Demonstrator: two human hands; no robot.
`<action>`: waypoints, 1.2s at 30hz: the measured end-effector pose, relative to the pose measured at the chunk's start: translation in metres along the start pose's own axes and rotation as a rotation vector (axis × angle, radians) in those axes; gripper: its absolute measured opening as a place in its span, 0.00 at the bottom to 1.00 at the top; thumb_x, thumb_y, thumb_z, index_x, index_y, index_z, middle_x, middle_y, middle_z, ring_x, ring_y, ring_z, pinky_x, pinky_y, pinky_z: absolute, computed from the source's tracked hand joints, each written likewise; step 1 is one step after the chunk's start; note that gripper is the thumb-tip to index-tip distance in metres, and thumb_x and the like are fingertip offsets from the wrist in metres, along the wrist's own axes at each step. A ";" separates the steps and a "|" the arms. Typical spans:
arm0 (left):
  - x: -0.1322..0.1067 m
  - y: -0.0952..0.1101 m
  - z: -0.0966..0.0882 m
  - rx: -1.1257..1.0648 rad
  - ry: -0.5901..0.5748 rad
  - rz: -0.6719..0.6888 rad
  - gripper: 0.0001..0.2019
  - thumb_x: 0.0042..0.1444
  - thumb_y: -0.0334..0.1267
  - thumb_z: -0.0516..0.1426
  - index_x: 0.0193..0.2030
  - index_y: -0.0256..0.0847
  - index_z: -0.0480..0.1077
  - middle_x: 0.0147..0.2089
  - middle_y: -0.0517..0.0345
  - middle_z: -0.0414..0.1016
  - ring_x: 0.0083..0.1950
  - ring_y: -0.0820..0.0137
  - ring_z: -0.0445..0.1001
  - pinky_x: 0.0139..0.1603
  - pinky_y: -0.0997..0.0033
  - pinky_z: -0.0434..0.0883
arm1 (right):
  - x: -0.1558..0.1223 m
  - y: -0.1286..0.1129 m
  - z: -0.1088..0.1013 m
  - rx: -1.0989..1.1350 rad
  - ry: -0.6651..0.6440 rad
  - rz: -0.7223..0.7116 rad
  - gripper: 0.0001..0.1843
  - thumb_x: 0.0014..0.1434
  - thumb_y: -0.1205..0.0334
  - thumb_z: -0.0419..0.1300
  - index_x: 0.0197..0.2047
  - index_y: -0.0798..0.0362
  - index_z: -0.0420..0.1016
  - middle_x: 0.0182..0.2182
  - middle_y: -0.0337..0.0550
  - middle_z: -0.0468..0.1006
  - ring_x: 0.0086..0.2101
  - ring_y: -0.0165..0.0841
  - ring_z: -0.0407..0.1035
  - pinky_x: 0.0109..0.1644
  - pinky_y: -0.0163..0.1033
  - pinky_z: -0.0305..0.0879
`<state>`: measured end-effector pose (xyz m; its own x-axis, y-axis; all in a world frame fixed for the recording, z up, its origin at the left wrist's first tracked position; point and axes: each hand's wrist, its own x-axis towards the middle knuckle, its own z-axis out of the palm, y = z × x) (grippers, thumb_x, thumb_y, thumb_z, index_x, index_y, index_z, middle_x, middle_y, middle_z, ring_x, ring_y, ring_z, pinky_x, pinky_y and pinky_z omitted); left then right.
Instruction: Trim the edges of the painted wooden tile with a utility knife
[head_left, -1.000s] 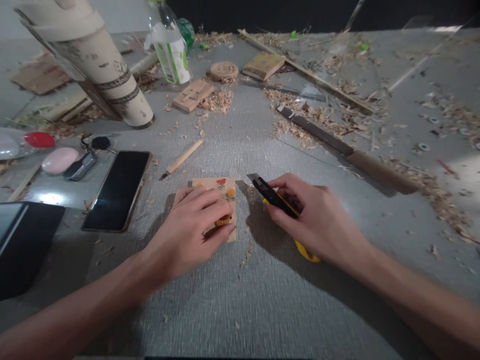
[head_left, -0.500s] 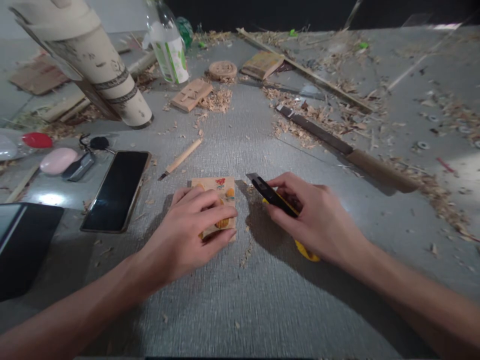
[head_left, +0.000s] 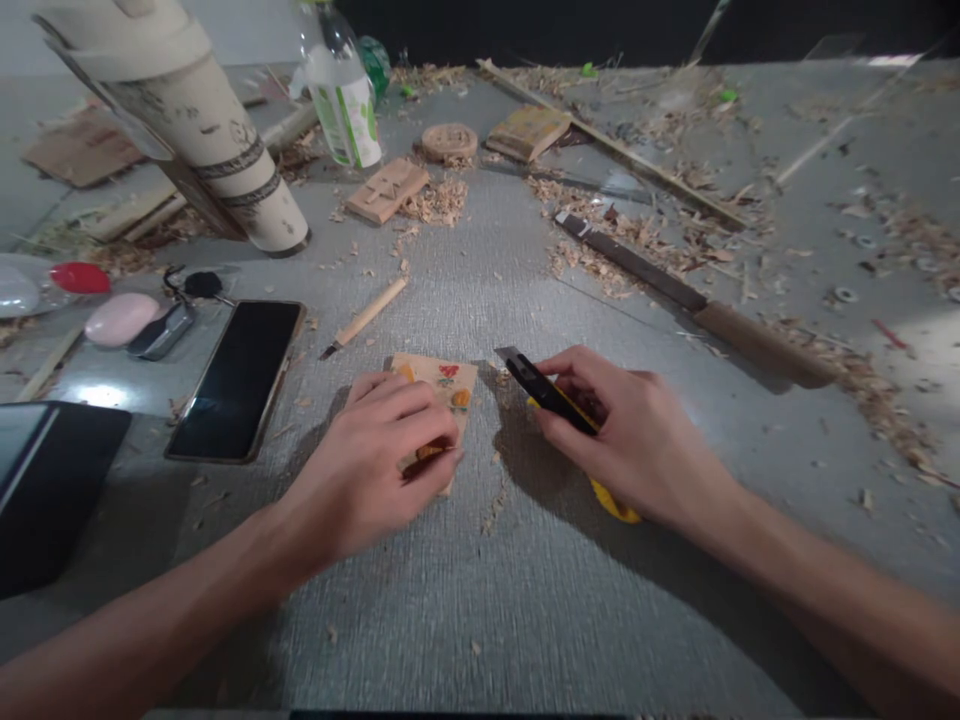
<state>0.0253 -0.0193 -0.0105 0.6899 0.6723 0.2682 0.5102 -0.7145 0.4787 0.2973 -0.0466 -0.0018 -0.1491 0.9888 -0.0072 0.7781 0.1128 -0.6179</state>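
Note:
Under my left hand (head_left: 390, 440) lies a small flat wooden piece (head_left: 427, 370) with orange and red painted shapes. My fingers are curled over it and grip it, hiding much of its left and lower part. To the right, my right hand (head_left: 622, 420) is closed around a yellow and black utility knife (head_left: 546, 395). Its blade is out and points up and left, a short way from the piece's right edge. Small shavings (head_left: 495, 500) lie on the grey surface between the hands.
A carving knife with a wooden handle (head_left: 367, 315) lies just beyond my left hand, and a phone (head_left: 236, 380) left of it. A tumbler (head_left: 232, 150), a bottle (head_left: 341, 100) and a carved block (head_left: 388, 190) stand farther back. A long file (head_left: 637, 260) lies at right among shavings.
My left hand has turned the painted piece slightly clockwise, so its top edge now tilts down to the right. The fingers have curled in more. My right hand and the knife are nearly still.

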 end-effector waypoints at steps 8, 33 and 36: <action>0.002 -0.002 -0.009 -0.002 -0.037 0.002 0.06 0.69 0.30 0.59 0.42 0.44 0.68 0.39 0.59 0.75 0.43 0.62 0.74 0.54 0.53 0.74 | 0.000 -0.001 -0.001 -0.021 0.006 -0.015 0.12 0.67 0.59 0.65 0.53 0.45 0.78 0.29 0.33 0.81 0.26 0.31 0.73 0.30 0.38 0.63; -0.005 0.023 -0.014 0.254 0.017 0.174 0.13 0.73 0.22 0.54 0.39 0.32 0.78 0.41 0.46 0.79 0.43 0.57 0.79 0.47 0.51 0.80 | -0.001 0.000 -0.001 0.019 0.009 0.002 0.11 0.68 0.55 0.64 0.53 0.44 0.78 0.28 0.32 0.79 0.26 0.32 0.69 0.31 0.41 0.62; -0.005 0.026 -0.014 0.223 0.037 0.208 0.13 0.73 0.21 0.55 0.39 0.30 0.79 0.40 0.46 0.80 0.45 0.57 0.81 0.50 0.52 0.81 | -0.001 0.001 -0.001 0.040 0.022 0.001 0.11 0.69 0.55 0.65 0.53 0.44 0.78 0.29 0.32 0.80 0.26 0.31 0.69 0.31 0.40 0.63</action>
<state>0.0282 -0.0391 0.0120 0.7742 0.5111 0.3733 0.4631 -0.8595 0.2162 0.2983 -0.0472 -0.0016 -0.1347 0.9908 0.0095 0.7533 0.1086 -0.6486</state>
